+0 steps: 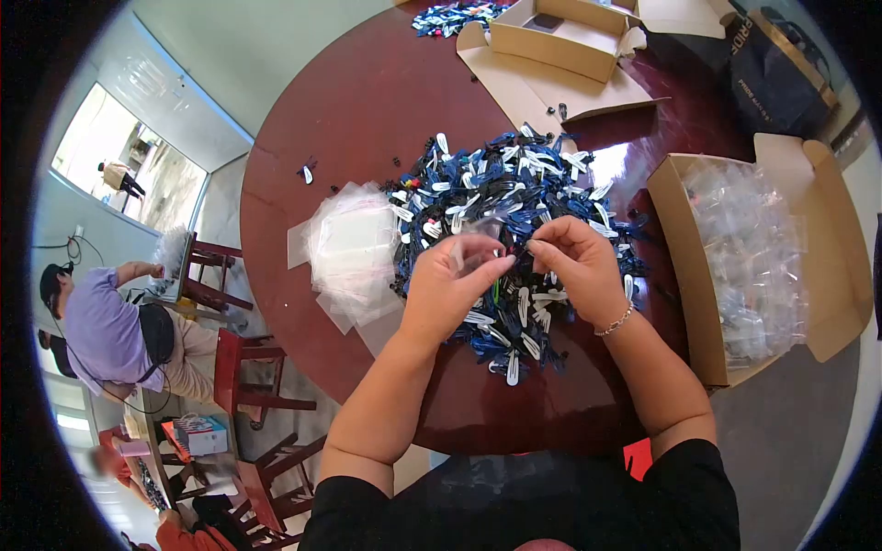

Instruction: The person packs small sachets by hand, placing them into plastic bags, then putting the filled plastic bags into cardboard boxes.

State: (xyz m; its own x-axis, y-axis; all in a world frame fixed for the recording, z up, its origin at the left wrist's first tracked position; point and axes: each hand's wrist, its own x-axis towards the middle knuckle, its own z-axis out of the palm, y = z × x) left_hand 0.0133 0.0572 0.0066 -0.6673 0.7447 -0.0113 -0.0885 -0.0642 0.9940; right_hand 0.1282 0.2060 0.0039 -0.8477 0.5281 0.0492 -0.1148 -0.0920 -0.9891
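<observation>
Both my hands are over a large pile of blue, white and black hair clips (pixel 514 188). My left hand (pixel 448 286) is closed on a clear plastic bag (pixel 480 231), whose film shows above the fingers. Beside it, my right hand (pixel 588 271) pinches thumb and forefinger on something small and dark near the bag's opening; its kind cannot be made out. The fingertips of the two hands nearly meet. Left of the pile lies a stack of flat clear bags (pixel 354 241), some spread out of line.
An open cardboard box (pixel 680 266) of clear bags stands at right. Another open box (pixel 551 50) and a second clip heap (pixel 450 18) are at the far edge of the round table (pixel 322 119). A dark paper bag (pixel 776 78) sits back right. People work at left near stools (pixel 248 372).
</observation>
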